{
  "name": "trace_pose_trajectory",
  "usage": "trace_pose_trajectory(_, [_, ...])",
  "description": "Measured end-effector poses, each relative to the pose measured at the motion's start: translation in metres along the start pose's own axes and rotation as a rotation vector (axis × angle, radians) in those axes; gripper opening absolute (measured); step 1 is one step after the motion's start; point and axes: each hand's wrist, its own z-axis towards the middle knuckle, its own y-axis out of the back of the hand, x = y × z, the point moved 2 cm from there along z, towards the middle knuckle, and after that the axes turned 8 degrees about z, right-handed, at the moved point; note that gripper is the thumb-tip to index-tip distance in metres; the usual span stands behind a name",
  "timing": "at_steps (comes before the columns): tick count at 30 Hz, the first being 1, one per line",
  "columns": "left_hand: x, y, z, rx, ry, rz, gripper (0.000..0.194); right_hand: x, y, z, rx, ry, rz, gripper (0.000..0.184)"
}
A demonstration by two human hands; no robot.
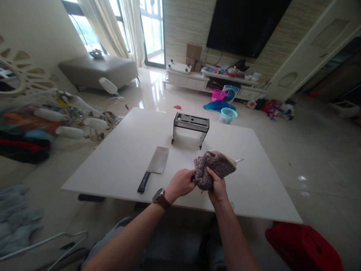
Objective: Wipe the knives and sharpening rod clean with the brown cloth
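Right hand (pixel 217 188) closed on a mottled brown-and-cream fabric cloth (pixel 217 167), thumb pressed on its near face; the cloth is bunched at the left and extends beyond the fingers to the right, above the near half of a white rectangular table (pixel 121 150). Left hand (pixel 182 183) curled at the cloth's left end around a small black piece (pixel 193 177), mostly hidden. A slim silvery tip (pixel 239 160) shows past the cloth's right end; connection to the black piece cannot be determined. Broad-bladed steel cleaver with black handle (pixel 155 165) lies flat, left of both hands, untouched. Grey-and-black slotted rack (pixel 191 124) stands beyond the cloth.
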Motion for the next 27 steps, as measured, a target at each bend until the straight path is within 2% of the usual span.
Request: trace_pose_trajectory(27, [0.0008, -0.0014, 0.0009, 0.002, -0.004, 0.008, 0.016, -0.0024, 0.0028, 0.0016, 0.026, 0.019, -0.021, 0.05])
